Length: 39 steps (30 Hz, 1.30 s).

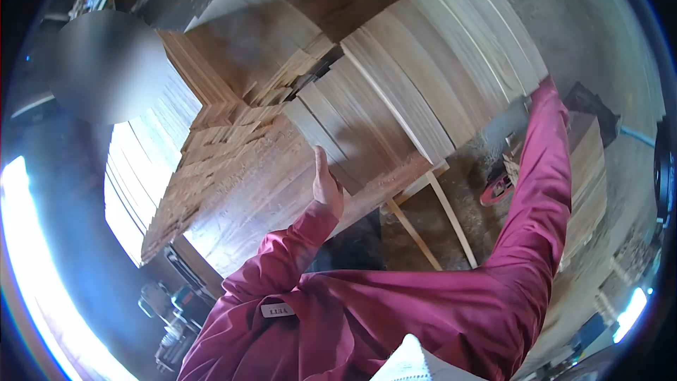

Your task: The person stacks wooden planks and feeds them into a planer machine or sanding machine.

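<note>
A row of pale wooden boards [416, 63] lies side by side across the middle and upper right, its near part over a brown wooden surface [247, 197]. Beside the near end of the row is my left hand [328, 187], thumb raised and apart, holding nothing that I can make out. My right arm, in a red sleeve, stretches to the far right end of the boards. The right hand itself is hidden behind the sleeve and the board edge there.
Stacked boards [211, 63] stand at the upper left, with thin pieces along their edge. Light wooden legs [451, 219] stand below the row. A red round object [496, 190] lies near my right sleeve. Machinery [173, 310] is at the lower left. One blurred round patch covers the upper left.
</note>
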### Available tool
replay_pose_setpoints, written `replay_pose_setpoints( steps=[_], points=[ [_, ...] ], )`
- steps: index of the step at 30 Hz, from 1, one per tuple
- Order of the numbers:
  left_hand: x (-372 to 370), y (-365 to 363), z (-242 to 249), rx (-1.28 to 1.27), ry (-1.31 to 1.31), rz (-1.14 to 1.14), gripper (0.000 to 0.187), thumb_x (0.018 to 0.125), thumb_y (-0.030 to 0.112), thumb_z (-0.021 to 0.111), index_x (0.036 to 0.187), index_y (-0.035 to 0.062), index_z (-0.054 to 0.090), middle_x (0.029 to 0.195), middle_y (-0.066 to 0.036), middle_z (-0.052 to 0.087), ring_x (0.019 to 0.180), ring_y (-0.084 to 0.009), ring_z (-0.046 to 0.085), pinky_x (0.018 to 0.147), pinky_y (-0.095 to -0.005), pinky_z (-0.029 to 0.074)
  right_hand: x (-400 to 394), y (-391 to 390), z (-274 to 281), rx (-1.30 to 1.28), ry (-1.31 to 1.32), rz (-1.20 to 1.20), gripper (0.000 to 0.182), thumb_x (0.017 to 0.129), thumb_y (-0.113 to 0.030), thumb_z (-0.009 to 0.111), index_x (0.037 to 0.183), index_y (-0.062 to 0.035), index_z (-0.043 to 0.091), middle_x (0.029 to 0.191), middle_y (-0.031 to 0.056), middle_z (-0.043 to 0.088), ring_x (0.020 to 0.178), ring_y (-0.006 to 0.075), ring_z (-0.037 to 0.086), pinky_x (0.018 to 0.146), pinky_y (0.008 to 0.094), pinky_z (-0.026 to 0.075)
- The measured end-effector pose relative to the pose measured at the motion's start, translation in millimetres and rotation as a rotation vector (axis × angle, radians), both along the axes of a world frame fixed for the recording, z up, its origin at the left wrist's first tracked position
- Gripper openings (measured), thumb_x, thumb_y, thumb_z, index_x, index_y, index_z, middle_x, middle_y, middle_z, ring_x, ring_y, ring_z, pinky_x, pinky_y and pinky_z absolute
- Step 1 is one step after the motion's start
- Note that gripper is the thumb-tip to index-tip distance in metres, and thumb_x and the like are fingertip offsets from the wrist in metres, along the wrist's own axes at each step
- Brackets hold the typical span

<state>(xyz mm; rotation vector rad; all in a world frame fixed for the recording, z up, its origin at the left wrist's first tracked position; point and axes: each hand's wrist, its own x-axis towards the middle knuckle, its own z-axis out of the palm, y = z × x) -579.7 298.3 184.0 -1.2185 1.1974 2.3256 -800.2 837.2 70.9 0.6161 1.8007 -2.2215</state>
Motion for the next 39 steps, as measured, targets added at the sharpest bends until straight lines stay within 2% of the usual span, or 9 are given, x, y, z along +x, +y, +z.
replay_pose_setpoints(
  steps=[7, 9, 16, 21, 24, 25, 27, 31, 39],
  points=[
    [17, 6, -50, -0.213, -0.055, 0.097, 0.074, 0.107, 0.053, 0.058, 0.158, 0.0014, 0.044, 0.161, -0.009, 0.048, 0.145, -0.0209, 0.048, 0.121, -0.0361, 0.036, 6, 50, -18, 0.152, -0.059, 0.137, 0.064, 0.108, -0.057, 0.048, 0.162, -0.0230, 0.042, 0.156, 0.0170, 0.054, 0.143, 0.0344, 0.053, 0.117, 0.0487, 0.046],
    [24, 7, -57, -0.379, 0.016, 0.054, 0.073, 0.110, 0.048, 0.056, 0.161, -0.0010, 0.040, 0.170, -0.010, 0.036, 0.154, -0.0204, 0.036, 0.126, -0.0333, 0.026, 38, 63, -8, 0.195, -0.070, 0.157, 0.065, 0.108, -0.057, 0.048, 0.162, -0.0224, 0.042, 0.156, 0.0172, 0.054, 0.143, 0.0345, 0.053, 0.117, 0.0486, 0.045],
    [14, 15, -36, -0.312, 0.019, 0.059, 0.073, 0.111, 0.045, 0.053, 0.163, -0.0019, 0.034, 0.172, -0.011, 0.031, 0.159, -0.0194, 0.025, 0.129, -0.0326, 0.017, 13, 71, -22, 0.313, -0.073, 0.173, 0.065, 0.108, -0.058, 0.047, 0.162, -0.0205, 0.042, 0.156, 0.0180, 0.054, 0.143, 0.0348, 0.053, 0.118, 0.0485, 0.045],
    [2, 14, -19, -0.165, -0.051, 0.112, 0.071, 0.110, 0.052, 0.054, 0.158, 0.0002, 0.044, 0.159, -0.009, 0.048, 0.142, -0.0196, 0.047, 0.120, -0.0355, 0.036, -37, 78, -49, 0.356, -0.065, 0.151, 0.066, 0.108, -0.058, 0.046, 0.161, -0.0191, 0.042, 0.156, 0.0185, 0.054, 0.143, 0.0351, 0.052, 0.119, 0.0485, 0.044],
    [11, 4, -44, -0.156, -0.012, 0.095, 0.071, 0.108, 0.055, 0.056, 0.155, 0.0030, 0.046, 0.150, -0.007, 0.054, 0.132, -0.0200, 0.055, 0.113, -0.0377, 0.046, -67, 96, -67, 0.373, -0.064, 0.119, 0.067, 0.108, -0.058, 0.045, 0.161, -0.0182, 0.042, 0.156, 0.0188, 0.054, 0.143, 0.0353, 0.052, 0.119, 0.0484, 0.044],
    [8, 5, -41, -0.167, -0.012, 0.084, 0.071, 0.108, 0.055, 0.056, 0.155, 0.0030, 0.046, 0.150, -0.007, 0.054, 0.132, -0.0200, 0.055, 0.113, -0.0377, 0.046, -68, 91, -66, 0.377, -0.064, 0.108, 0.067, 0.108, -0.058, 0.045, 0.161, -0.0180, 0.042, 0.156, 0.0190, 0.054, 0.143, 0.0353, 0.052, 0.119, 0.0484, 0.044],
    [5, 10, -35, -0.215, 0.004, 0.108, 0.077, 0.108, 0.058, 0.054, 0.154, -0.0024, 0.048, 0.156, -0.009, 0.049, 0.143, -0.0193, 0.043, 0.120, -0.0333, 0.031, -63, 83, -70, 0.383, -0.074, 0.075, 0.067, 0.108, -0.058, 0.045, 0.161, -0.0174, 0.042, 0.156, 0.0192, 0.053, 0.143, 0.0354, 0.052, 0.120, 0.0484, 0.043],
    [0, 11, -34, -0.230, -0.107, 0.160, 0.078, 0.105, 0.059, 0.060, 0.154, -0.0010, 0.049, 0.150, -0.008, 0.054, 0.140, -0.0186, 0.046, 0.120, -0.0333, 0.031, -81, 60, -79, 0.383, -0.097, -0.017, 0.068, 0.109, -0.059, 0.044, 0.161, -0.0163, 0.042, 0.156, 0.0196, 0.053, 0.143, 0.0356, 0.052, 0.120, 0.0483, 0.043],
    [-6, 5, -14, -0.107, -0.028, 0.048, 0.074, 0.101, 0.063, 0.063, 0.142, 0.0022, 0.055, 0.140, -0.010, 0.059, 0.128, -0.0211, 0.059, 0.102, -0.0353, 0.051, -77, 14, -61, 0.401, -0.035, -0.123, 0.069, 0.109, -0.059, 0.043, 0.161, -0.0141, 0.042, 0.155, 0.0204, 0.053, 0.144, 0.0360, 0.051, 0.122, 0.0482, 0.042]
  ],
)
